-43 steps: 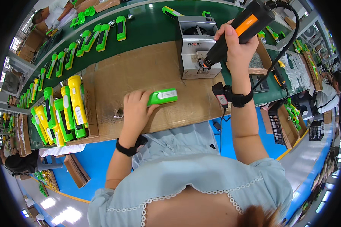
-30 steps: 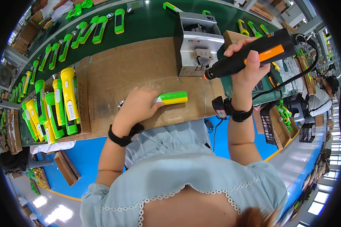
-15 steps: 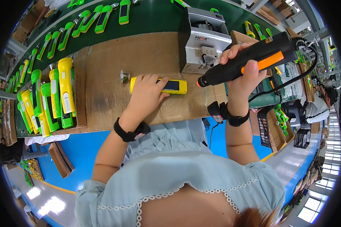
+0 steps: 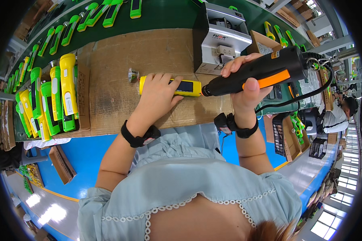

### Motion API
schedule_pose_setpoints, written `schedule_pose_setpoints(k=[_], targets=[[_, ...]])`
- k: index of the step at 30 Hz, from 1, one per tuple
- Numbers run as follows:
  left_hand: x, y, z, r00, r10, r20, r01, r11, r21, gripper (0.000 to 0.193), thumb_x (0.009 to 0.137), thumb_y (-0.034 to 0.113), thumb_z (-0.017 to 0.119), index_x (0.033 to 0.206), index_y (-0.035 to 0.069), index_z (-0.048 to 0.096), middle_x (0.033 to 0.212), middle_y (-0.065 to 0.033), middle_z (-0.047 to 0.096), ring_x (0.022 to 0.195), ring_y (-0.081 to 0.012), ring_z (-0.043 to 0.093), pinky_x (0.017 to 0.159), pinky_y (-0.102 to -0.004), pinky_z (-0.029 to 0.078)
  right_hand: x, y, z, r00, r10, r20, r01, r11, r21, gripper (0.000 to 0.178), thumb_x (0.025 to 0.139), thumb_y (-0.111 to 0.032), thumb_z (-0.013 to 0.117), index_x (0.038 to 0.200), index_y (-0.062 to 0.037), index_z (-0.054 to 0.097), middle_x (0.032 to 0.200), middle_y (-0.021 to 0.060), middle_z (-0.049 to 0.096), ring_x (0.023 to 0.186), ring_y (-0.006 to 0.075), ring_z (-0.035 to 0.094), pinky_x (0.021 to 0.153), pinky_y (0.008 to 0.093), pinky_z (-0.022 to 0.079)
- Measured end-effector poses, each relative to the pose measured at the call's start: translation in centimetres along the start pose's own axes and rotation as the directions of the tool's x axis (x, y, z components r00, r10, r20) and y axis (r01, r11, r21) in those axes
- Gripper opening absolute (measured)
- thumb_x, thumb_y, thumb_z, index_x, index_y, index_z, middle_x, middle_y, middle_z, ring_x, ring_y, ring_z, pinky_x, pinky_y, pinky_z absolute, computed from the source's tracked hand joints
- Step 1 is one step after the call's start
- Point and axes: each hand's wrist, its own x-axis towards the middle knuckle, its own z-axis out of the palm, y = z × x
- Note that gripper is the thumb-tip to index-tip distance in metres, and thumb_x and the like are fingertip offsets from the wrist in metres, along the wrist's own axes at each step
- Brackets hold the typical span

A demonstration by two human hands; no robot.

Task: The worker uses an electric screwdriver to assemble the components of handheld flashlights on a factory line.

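A yellow flashlight (image 4: 192, 89) with a dark solar panel lies on its side on the cardboard sheet (image 4: 108, 108). My left hand (image 4: 158, 90) is closed over its middle and presses it down. At its left end sits a shiny reflector cup (image 4: 133, 75). My right hand (image 4: 247, 86) is wrapped round a black electric screwdriver (image 4: 265, 72) with an orange lever, held almost level. The screwdriver's nose meets the flashlight's right end; the bit itself is hidden there.
A cardboard box (image 4: 83, 100) at left holds several yellow and green flashlights. Beyond the cardboard stands a grey metal machine (image 4: 221, 40). Several green flashlights (image 4: 70, 30) lie along the green bench (image 4: 157, 20). A black cable (image 4: 297, 103) trails from the screwdriver. Another person (image 4: 340, 116) is far right.
My right hand has brought the screwdriver left and slightly down, closing the gap to the flashlight's end. The left hand keeps its hold on the flashlight.
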Motion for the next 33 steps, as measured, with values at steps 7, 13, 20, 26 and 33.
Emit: schedule_pose_setpoints(k=[7,13,20,26,33], targets=[[0.0,-0.1,0.1,1.0,-0.005,-0.013,0.005,1.0,-0.018,0.051,0.066,0.026,0.074,0.111,0.01,0.058,0.099,-0.0079,0.057,0.094,-0.0268,0.053,0.086,-0.0388,0.038,-1.2,0.7,0.4,0.995,0.1,-0.011,-0.101,0.984,-0.145,0.054,0.073,-0.035,0.073,0.102,-0.0007,0.044,0.077,0.0118,0.053,0.066,0.0216,0.056,0.063,0.0337,0.05],[0.0,-0.1,0.3,1.0,-0.005,-0.025,0.005,1.0,-0.021,0.051,0.066,0.026,0.074,0.111,0.011,0.058,0.099,-0.0079,0.057,0.094,-0.0268,0.053,0.086,-0.0394,0.038,-1.6,1.4,0.1,0.995,0.098,0.032,-0.096,0.994,-0.052,0.045,0.072,-0.02,0.072,0.1,-0.0004,0.044,0.079,0.0115,0.053,0.068,0.0199,0.055,0.063,0.032,0.049],[0.0,-0.1,0.5,1.0,-0.02,-0.011,0.02,1.0,0.009,0.049,0.067,0.028,0.073,0.111,0.012,0.059,0.097,-0.0076,0.058,0.094,-0.0261,0.054,0.086,-0.0398,0.038,-1.4,0.7,0.8,0.988,0.144,0.051,-0.137,0.982,-0.127,0.05,0.072,-0.031,0.074,0.1,-0.0025,0.044,0.077,0.0101,0.053,0.067,0.0217,0.056,0.063,0.0333,0.049],[-0.2,0.6,0.3,0.999,-0.047,-0.014,0.047,0.999,-0.003,0.047,0.065,0.026,0.074,0.107,0.011,0.06,0.095,-0.0086,0.059,0.094,-0.0264,0.055,0.083,-0.04,0.039,3.7,-3.2,-1.9,0.949,-0.245,-0.201,0.205,0.958,-0.2,0.055,0.08,-0.054,0.059,0.103,-0.0052,0.046,0.077,0.0095,0.052,0.064,0.0218,0.054,0.063,0.0359,0.048],[0.1,1.7,1.3,0.989,-0.142,0.041,0.144,0.988,-0.053,0.045,0.061,0.02,0.076,0.1,0.004,0.059,0.089,-0.0126,0.055,0.088,-0.0301,0.053,0.077,-0.0389,0.042,7.2,-1.0,-2.8,0.919,-0.35,-0.18,0.285,0.907,-0.308,0.027,0.08,-0.009,0.066,0.096,0.0026,0.048,0.075,0.0112,0.058,0.06,0.0182,0.058,0.06,0.0296,0.049]])
